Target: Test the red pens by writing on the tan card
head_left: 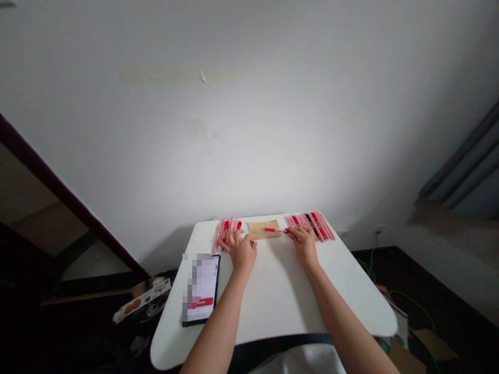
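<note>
**R hand (302, 240) grips red pen (270, 229) above brown sheet (255, 231); L hand (242, 252) is at sheet's L side**

Places are given rel. to the brown sheet. Nearest is the white table (273, 301), whose bare top spreads from the sheet toward the person. A phone (206, 283) w/ dark rim lies flat, nearer than the sheet & to its L; part of its screen is pixelated. The L forearm passes just beside this phone.

The L hand is nearer & L of the sheet, palm down, fingers reaching onto a loose bunch of pink/red pens (217, 241). If these fingers are closed on any pen, I cannot tell. The R hand, R of the sheet, has its fingers clamped on one end of the red pen; the tip points L, across the sheet. Contact betw. pen & sheet: cannot tell.

R of the sheet, beyond the R hand, a row of pink, red & some black pens (325, 226) lies side by side. Behind the sheet & the table stands the pale wall (280, 130); far R of the sheet hangs a grey curtain (463, 174).
</note>
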Action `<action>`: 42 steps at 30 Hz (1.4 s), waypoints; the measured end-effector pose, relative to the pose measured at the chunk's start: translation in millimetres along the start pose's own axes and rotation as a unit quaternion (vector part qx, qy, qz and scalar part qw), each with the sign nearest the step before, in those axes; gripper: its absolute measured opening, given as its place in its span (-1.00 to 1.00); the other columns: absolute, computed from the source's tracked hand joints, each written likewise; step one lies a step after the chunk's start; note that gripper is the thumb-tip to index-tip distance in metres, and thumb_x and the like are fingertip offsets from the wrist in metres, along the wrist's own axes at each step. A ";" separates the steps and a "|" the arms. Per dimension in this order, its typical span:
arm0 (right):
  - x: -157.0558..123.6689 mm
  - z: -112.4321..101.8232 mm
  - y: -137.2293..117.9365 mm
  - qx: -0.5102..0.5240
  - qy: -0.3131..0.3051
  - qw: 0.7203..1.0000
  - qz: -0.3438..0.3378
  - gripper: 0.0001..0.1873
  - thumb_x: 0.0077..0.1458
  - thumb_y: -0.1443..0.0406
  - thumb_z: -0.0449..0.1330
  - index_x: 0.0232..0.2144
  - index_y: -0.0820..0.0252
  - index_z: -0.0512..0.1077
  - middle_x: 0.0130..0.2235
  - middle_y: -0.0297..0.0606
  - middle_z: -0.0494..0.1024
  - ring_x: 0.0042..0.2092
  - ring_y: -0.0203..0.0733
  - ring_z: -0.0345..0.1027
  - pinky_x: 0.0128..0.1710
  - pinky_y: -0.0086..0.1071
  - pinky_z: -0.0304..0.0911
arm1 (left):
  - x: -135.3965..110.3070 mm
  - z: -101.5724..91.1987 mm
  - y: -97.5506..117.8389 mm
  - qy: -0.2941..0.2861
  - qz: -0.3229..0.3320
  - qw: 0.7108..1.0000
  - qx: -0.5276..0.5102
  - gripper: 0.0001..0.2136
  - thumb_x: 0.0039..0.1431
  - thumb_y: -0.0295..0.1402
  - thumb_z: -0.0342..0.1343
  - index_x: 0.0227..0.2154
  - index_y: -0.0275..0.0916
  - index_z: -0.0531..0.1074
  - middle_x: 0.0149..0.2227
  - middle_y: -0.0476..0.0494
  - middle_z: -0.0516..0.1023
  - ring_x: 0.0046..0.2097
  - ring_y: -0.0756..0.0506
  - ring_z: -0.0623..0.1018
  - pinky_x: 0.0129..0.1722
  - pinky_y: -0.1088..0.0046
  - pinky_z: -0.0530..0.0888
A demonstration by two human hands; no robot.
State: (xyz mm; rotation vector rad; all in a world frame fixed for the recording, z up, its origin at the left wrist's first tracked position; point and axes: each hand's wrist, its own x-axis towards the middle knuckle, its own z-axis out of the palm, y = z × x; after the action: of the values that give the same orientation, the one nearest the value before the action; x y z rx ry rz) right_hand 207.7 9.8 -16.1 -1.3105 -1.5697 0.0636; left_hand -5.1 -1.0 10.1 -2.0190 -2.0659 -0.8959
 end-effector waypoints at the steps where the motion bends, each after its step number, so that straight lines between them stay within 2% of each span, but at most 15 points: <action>1: 0.1 -0.1 0.0 -0.001 -0.001 1.000 0.000 -0.60 0.24 0.04 0.00 -0.24 0.04 0.58 -0.27 -0.18 0.60 -0.13 -0.01 0.23 -0.11 -0.15 0.07 | 0.1 0.8 -0.5 0.001 -0.001 1.000 0.000 -0.93 -0.03 -0.31 0.22 -0.42 -0.13 0.51 0.02 -0.16 0.40 0.19 -0.31 0.21 0.17 -0.36 -0.05; 10: 0.5 -0.7 -2.3 0.005 -0.002 1.000 0.001 -0.59 0.24 0.04 0.00 -0.26 0.05 0.58 -0.26 -0.20 0.60 -0.14 -0.02 0.23 -0.11 -0.16 0.07 | -0.9 1.1 0.6 0.014 -0.006 1.000 -0.002 -0.93 -0.04 -0.31 0.23 -0.43 -0.13 0.51 0.01 -0.15 0.41 0.17 -0.32 0.22 0.18 -0.33 -0.05; 19: 1.3 -2.1 -5.0 0.009 -0.003 1.000 0.001 -0.58 0.24 0.03 -0.02 -0.27 0.05 0.58 -0.27 -0.20 0.60 -0.16 -0.03 0.23 -0.10 -0.15 0.08 | 1.4 -0.5 1.7 -0.001 -0.013 1.000 -0.026 -0.88 -0.03 -0.29 0.23 -0.38 -0.12 0.51 0.03 -0.17 0.40 0.18 -0.32 0.22 0.18 -0.30 -0.05; 29: 0.3 -1.8 -7.5 0.005 -0.006 1.000 -0.004 -0.59 0.24 0.03 0.00 -0.27 0.05 0.59 -0.29 -0.19 0.59 -0.16 0.00 0.21 -0.11 -0.14 0.11 | 3.3 -1.0 3.7 0.041 0.030 0.994 -0.101 -0.78 0.04 -0.28 0.22 -0.21 -0.03 0.52 -0.01 -0.13 0.44 0.12 -0.20 0.34 0.24 -0.01 0.02; 42: 0.7 0.7 -5.1 -0.007 -0.006 1.000 -0.030 -0.61 0.24 0.08 0.02 -0.28 0.10 0.60 -0.31 -0.18 0.58 -0.17 -0.03 0.21 -0.09 -0.15 0.10 | 3.3 -2.6 3.6 0.071 0.045 0.988 -0.126 -0.91 0.09 -0.32 0.17 -0.36 -0.06 0.56 -0.07 -0.10 0.47 0.07 -0.20 0.36 0.21 -0.01 0.08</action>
State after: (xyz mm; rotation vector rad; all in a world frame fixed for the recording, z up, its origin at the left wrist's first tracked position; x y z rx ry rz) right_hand 203.8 8.6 -12.8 -1.2755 -1.6220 0.0231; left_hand -2.9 0.4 15.0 -2.0775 -1.8503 -1.2996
